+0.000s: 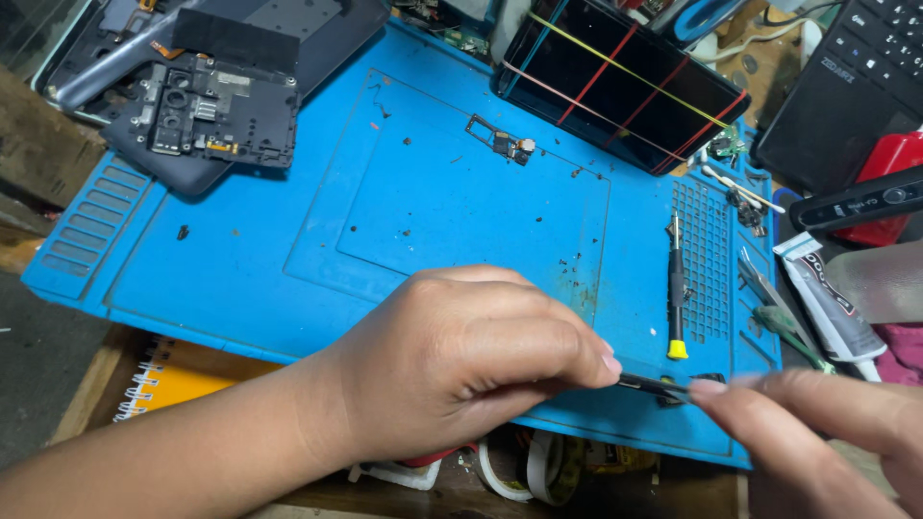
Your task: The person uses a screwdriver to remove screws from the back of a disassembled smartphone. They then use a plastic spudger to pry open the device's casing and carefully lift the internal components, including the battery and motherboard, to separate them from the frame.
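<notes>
Head view, looking down at a blue work mat (288, 240) on a cluttered bench. Near the front edge of the mat, the left hand (461, 360) is curled tight, its thumb and forefinger pinching one end of a small dark strip (652, 386). The right hand (817, 423), blurred at the lower right corner, meets the other end of the strip with its fingertips (710, 389) closed on it, so the strip is held between the two hands just above the mat's front edge. Just behind them a thin screwdriver (677, 293) with a yellow cap lies on the mat beside a grid of small holes. At the back of the mat rests a dark phone screen (625, 82) bound with red and yellow rubber bands, and a small metal part (502, 142) lies just in front of it. An opened phone body (207, 101) sits at the top left corner. Off the right edge lie a white tube (829, 303) with a dark label, green-handled tweezers (784, 322), a black keyboard (851, 82) and a red object (889, 163). A yellow spiral notebook (178, 375) pokes out beneath the mat's left front edge.
</notes>
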